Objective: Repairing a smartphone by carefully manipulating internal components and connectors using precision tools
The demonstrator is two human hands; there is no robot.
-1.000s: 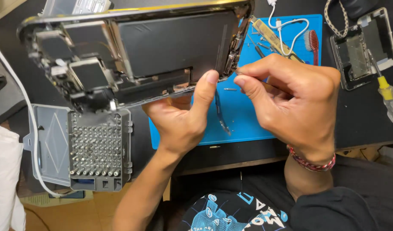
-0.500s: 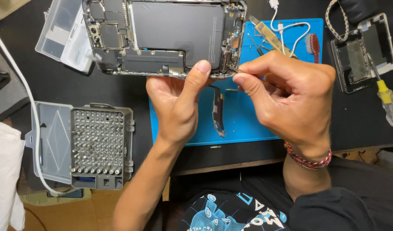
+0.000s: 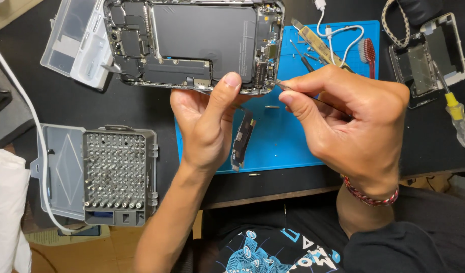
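Metal-framed opened black phone (image 3: 194,43) sits pinched in the left hand (image 3: 204,124); at three o'clock, the right hand (image 3: 351,119) clamps thin steel tweezers (image 3: 285,87) touching its edge.

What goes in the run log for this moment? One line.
left hand: holds open phone | right hand: tweezers at phone edge | below: blue mat

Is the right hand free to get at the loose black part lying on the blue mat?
Probably not yet. The right hand is pinching a thin metal tool at the opened phone. The loose black part lies partly behind the left hand, which crowds the way.
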